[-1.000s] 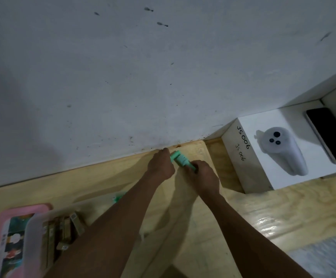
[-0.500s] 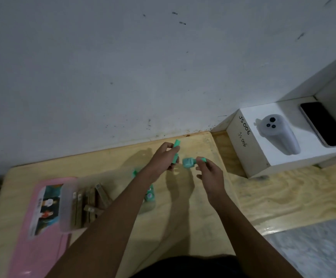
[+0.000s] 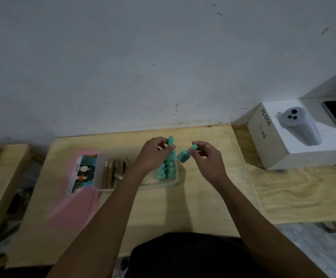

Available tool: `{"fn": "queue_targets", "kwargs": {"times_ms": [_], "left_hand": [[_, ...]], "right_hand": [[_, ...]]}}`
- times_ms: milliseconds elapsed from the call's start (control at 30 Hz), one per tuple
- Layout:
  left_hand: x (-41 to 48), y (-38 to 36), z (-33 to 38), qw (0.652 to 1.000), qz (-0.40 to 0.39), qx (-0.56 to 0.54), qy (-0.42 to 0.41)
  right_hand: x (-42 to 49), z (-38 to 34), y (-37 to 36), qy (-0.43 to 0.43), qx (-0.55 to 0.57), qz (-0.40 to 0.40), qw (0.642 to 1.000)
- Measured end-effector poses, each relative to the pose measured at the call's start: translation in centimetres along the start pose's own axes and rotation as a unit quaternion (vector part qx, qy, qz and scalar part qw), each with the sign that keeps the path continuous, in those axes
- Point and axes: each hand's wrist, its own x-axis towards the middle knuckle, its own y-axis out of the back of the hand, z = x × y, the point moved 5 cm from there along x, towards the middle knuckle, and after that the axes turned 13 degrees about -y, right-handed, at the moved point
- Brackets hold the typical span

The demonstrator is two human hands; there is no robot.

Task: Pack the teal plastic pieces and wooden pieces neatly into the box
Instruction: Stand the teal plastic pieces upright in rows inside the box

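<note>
Hands now over the box (image 3: 159, 184): left hand (image 3: 155, 155) fingers clamp upright piece (image 3: 170, 141), right hand (image 3: 207, 159) pinches tilted piece (image 3: 183, 155); both pieces probably light, rigid and slick, best gripped mid-body.

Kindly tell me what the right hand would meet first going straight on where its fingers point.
Probably the upright teal piece in the left hand; the right hand points leftward at it, though depth is unclear.

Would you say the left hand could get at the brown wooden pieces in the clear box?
Probably not yet: the left hand grips a teal plastic piece, though the wooden pieces lie uncovered nearby.
</note>
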Motion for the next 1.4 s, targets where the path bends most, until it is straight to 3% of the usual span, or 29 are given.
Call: {"fn": "queue_targets", "kwargs": {"times_ms": [167, 300, 400, 633, 867, 1267, 1400], "left_hand": [[-1.7, 2.0, -1.2, 0.998, -0.022, 0.054, -0.008], [-2.8, 2.6, -1.6, 0.994, -0.045, 0.098, -0.006], [-3.4, 2.7, -2.2, 0.987, -0.065, 0.144, -0.001], [-4.9, 1.5, -4.7, 0.973, -0.100, 0.203, 0.039], [-5.2, 0.0, -5.6, 0.974, -0.064, 0.204, 0.069], [-4.6, -1.3, -7.0, 0.980, -0.066, 0.155, 0.105], [-4.3, -1.2, -7.2, 0.980, -0.084, 0.140, 0.112]], "right_hand": [[-1.7, -0.4, -3.3, 0.076, -0.172, -0.072, 0.980], [-2.6, -0.1, -4.5, 0.104, -0.361, -0.070, 0.924], [-3.0, 0.2, -5.0, 0.131, -0.434, -0.054, 0.890], [-3.3, 1.3, -6.5, 0.155, -0.490, -0.019, 0.858], [-3.2, 0.6, -7.4, 0.141, -0.546, 0.032, 0.825], [-2.2, 1.0, -6.3, 0.110, -0.516, 0.038, 0.849], [-2.2, 0.8, -6.4, 0.116, -0.530, 0.028, 0.840]]}}
